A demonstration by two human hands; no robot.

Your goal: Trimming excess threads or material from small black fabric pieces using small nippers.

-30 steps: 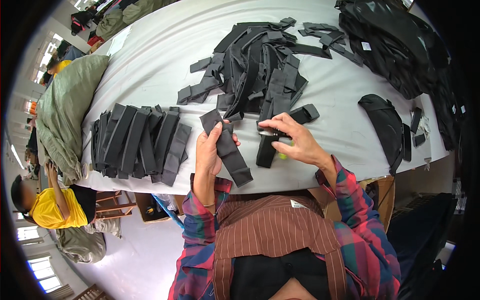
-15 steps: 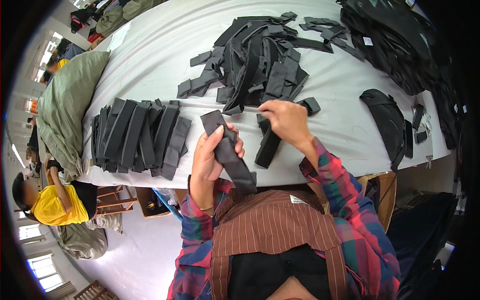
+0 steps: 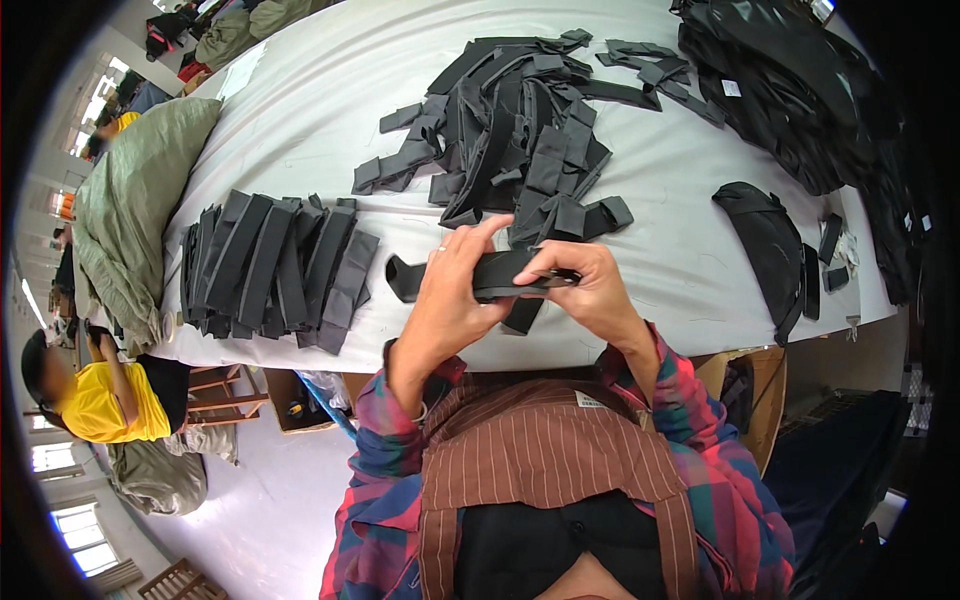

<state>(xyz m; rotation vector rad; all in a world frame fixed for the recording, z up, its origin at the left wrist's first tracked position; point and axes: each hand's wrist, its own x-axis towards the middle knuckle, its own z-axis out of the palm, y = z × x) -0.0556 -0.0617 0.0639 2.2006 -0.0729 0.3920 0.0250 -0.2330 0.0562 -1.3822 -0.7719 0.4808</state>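
A black fabric strap (image 3: 497, 276) stretches sideways between my two hands, above the near part of the white table. My left hand (image 3: 462, 280) is closed on its left part, and a curled end sticks out beyond that hand. My right hand (image 3: 585, 285) pinches the right end between thumb and fingers. Just beyond my hands lies a loose heap of dark straps (image 3: 520, 130), with one strap partly under my hands. To the left, several straps stand in a neat row (image 3: 270, 265).
A black curved pouch (image 3: 757, 240) lies at the right, near a big pile of black bags (image 3: 780, 100). A green sack (image 3: 140, 190) rests on the table's left edge. Beyond it a person in yellow (image 3: 115, 400) sits. Cardboard boxes (image 3: 775, 400) stand below the table edge.
The strap in my left hand has turned from slanting downward to lying sideways. My right hand has left the strap on the table and come to grip the held strap's right end.
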